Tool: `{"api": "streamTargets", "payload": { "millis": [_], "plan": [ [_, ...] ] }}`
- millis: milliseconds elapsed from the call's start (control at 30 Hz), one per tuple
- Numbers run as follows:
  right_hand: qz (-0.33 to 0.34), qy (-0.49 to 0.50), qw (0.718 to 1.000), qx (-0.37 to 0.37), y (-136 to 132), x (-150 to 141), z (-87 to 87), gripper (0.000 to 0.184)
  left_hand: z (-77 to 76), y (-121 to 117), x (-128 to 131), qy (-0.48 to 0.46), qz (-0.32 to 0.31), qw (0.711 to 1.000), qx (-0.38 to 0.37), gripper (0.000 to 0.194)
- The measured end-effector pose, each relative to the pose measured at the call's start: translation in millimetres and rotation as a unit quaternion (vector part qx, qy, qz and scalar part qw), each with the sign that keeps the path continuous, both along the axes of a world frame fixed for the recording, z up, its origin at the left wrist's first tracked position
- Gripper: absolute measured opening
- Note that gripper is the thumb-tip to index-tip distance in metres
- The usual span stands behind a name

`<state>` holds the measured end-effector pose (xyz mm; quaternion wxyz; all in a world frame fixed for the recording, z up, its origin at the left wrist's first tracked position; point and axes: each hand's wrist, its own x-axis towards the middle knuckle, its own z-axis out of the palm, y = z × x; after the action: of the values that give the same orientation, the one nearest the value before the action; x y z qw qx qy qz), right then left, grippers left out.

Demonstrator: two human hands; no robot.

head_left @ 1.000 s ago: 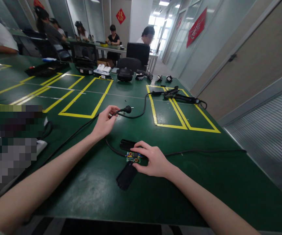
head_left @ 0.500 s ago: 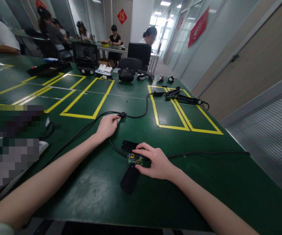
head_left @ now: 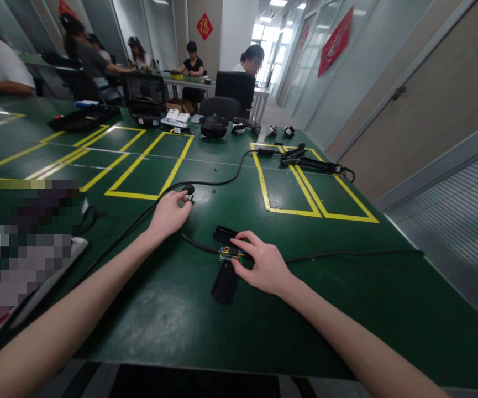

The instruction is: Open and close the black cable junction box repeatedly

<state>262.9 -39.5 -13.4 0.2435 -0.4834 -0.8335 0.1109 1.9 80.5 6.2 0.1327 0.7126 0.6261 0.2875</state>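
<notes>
My left hand (head_left: 169, 213) is closed in a pinch on a black plug (head_left: 188, 189), beside a cord crossing the table. My right hand (head_left: 264, 264) grips a small green circuit board (head_left: 227, 255) with copper-coloured coils between thumb and fingers; part of the board is hidden by the hand. Against the board's far side lies one black casing half (head_left: 223, 234), and a second black casing half (head_left: 224, 283) lies on its near side. One black cable (head_left: 197, 243) leads from the board towards my left hand. Another black cable (head_left: 346, 254) runs rightward from behind my right hand.
Yellow tape rectangles (head_left: 133, 194) mark the green table (head_left: 151, 315). A black device with a cord (head_left: 313, 165) lies at the far right. Along the back edge stand a black case (head_left: 213, 127) and a black tray (head_left: 83, 118). Several people sit beyond, near an office chair (head_left: 234, 91).
My left hand has drawn the plug leftward, away from the middle of the table. My right hand, with the circuit board and casing halves, has shifted slightly away from me.
</notes>
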Motion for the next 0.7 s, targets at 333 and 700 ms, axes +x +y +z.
{"api": "streamTargets", "payload": {
  "millis": [333, 700],
  "plan": [
    [0.143, -0.025, 0.989, -0.015, 0, 17, 10.6, 0.026, -2.2, -56, -32, 0.075, -0.117, 0.990, -0.015, 0.040],
    [0.222, 0.059, 0.936, -0.265, -2, 40, 36.7, 0.056, -1.9, -78, -7, 0.059, -0.405, 0.911, 0.046, 0.015]
  ]
}}
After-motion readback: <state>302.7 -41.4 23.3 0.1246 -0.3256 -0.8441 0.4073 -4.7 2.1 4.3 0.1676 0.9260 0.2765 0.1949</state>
